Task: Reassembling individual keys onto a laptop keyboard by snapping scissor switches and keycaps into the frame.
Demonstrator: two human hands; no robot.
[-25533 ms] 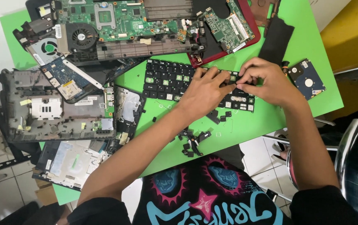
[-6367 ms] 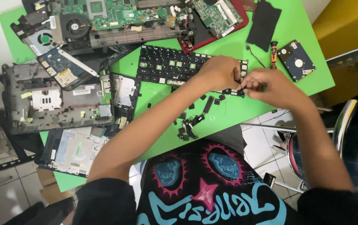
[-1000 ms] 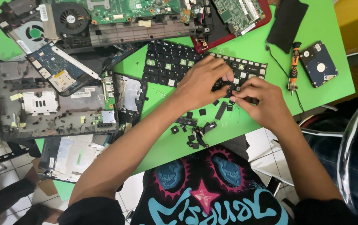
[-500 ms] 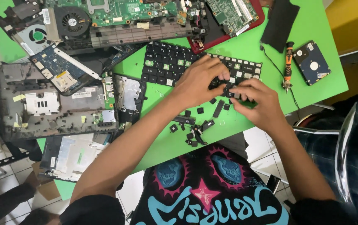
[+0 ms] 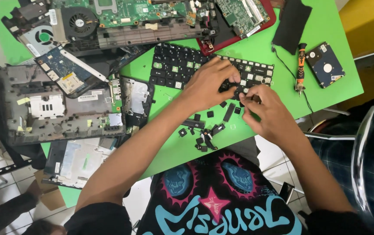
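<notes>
— What do you have at the hands?

— I see my left hand (image 5: 208, 82) lying palm down across the middle of the black laptop keyboard (image 5: 174, 65), fingers curled and pressing on its key rows. My right hand (image 5: 267, 111) sits just beside it at the keyboard's near edge, thumb and forefinger drawn together in a pinch; I cannot tell what small piece is between them.

— Where does the keyboard lie?

— On the green table (image 5: 239, 139), under and left of both hands, slanting from the table's middle toward its right side. Many caps are gone from it, so pale sockets show.

— Room to move?

— Some bare green lies near the table's front edge, left of the loose keycaps (image 5: 206, 130) scattered just below my hands. Toward the right edge rest an orange-handled screwdriver (image 5: 300, 65) and a hard drive (image 5: 325, 65), well apart from my right hand. The far edge is crowded: a green motherboard with fan (image 5: 108, 17) and a red-rimmed laptop shell (image 5: 243, 21). The left side holds a grey laptop chassis (image 5: 61, 109).
</notes>
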